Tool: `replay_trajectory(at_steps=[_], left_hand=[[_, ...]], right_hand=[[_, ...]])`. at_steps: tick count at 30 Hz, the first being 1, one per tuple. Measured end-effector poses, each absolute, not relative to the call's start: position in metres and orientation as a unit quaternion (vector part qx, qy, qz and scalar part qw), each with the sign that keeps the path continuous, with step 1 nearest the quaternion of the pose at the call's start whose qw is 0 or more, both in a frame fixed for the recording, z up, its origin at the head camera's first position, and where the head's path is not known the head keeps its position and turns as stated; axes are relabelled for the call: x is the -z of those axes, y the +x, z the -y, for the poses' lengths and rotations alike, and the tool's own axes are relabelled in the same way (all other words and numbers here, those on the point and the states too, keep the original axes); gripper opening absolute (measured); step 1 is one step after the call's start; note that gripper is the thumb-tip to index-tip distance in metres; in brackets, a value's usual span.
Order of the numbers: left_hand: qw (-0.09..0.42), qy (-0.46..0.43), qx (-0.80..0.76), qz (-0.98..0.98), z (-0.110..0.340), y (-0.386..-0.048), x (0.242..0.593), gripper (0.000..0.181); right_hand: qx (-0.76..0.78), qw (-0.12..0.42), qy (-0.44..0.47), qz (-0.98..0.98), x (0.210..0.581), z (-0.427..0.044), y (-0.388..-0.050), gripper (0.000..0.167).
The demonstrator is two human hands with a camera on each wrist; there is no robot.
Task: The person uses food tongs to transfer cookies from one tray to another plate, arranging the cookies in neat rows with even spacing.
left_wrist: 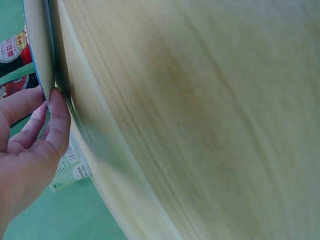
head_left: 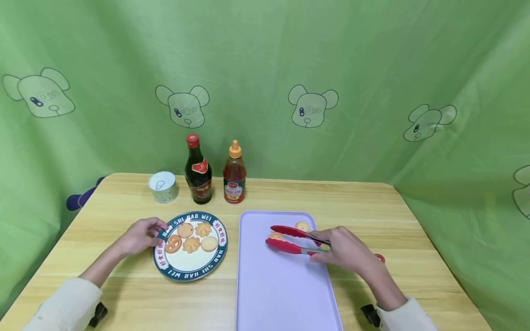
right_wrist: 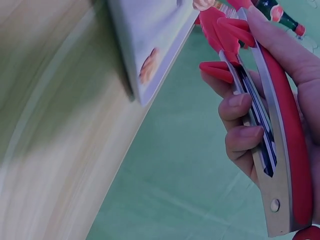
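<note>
My left hand [head_left: 140, 236] pinches the left rim of a round plate [head_left: 192, 264] with a dark blue patterned border. Several cookies sit on it, including a pretzel-shaped cookie [head_left: 173, 244] and a flower-shaped cookie [head_left: 192, 244]. In the left wrist view, thumb and fingers [left_wrist: 61, 117] hold the plate's edge. My right hand [head_left: 345, 249] grips red-tipped metal tongs [right_wrist: 265, 120] over the lilac tray [head_left: 285, 289]. Between the tong tips is one cookie [head_left: 276, 236]; whether they squeeze it I cannot tell. Another cookie [head_left: 302, 226] lies near the tray's far right corner.
Behind the plate stand a tin can [head_left: 163, 187], a dark bottle with a red cap [head_left: 198, 177] and a red sauce bottle with an orange cap [head_left: 234, 177]. The wooden table [head_left: 385, 220] backs onto a green curtain [head_left: 256, 55].
</note>
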State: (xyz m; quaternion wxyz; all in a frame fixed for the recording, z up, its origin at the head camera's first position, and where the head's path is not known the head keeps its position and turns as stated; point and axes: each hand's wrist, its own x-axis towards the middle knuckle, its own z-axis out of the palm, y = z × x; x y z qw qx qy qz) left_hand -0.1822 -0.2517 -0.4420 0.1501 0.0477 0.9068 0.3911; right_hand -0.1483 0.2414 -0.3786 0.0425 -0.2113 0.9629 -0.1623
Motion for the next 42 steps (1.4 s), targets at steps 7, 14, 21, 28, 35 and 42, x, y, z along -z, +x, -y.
replay_trajectory(at_steps=[7,14,21,28,35,42], left_hand=[[0.148,0.057,-0.391,-0.906,0.252,-0.182,0.440,0.038],[0.151,0.058,-0.390,-0.907,0.252,-0.183,0.440,0.037],[0.150,0.057,-0.382,-0.910,0.253,-0.183,0.441,0.037],[0.151,0.058,-0.385,-0.908,0.253,-0.184,0.441,0.037],[0.151,0.060,-0.385,-0.908,0.254,-0.184,0.441,0.037],[0.153,0.055,-0.388,-0.907,0.253,-0.184,0.441,0.037]], right_hand=[[0.152,0.027,-0.237,-0.959,0.380,-0.220,-0.155,0.058],[0.144,0.019,-0.262,-0.954,0.380,-0.193,-0.161,0.057],[0.160,0.027,-0.271,-0.949,0.376,-0.162,-0.166,0.055],[0.166,0.045,-0.281,-0.944,0.374,-0.133,-0.171,0.056],[0.166,0.072,-0.300,-0.937,0.376,-0.101,-0.170,0.059],[0.154,0.083,-0.322,-0.930,0.382,-0.078,-0.167,0.058]])
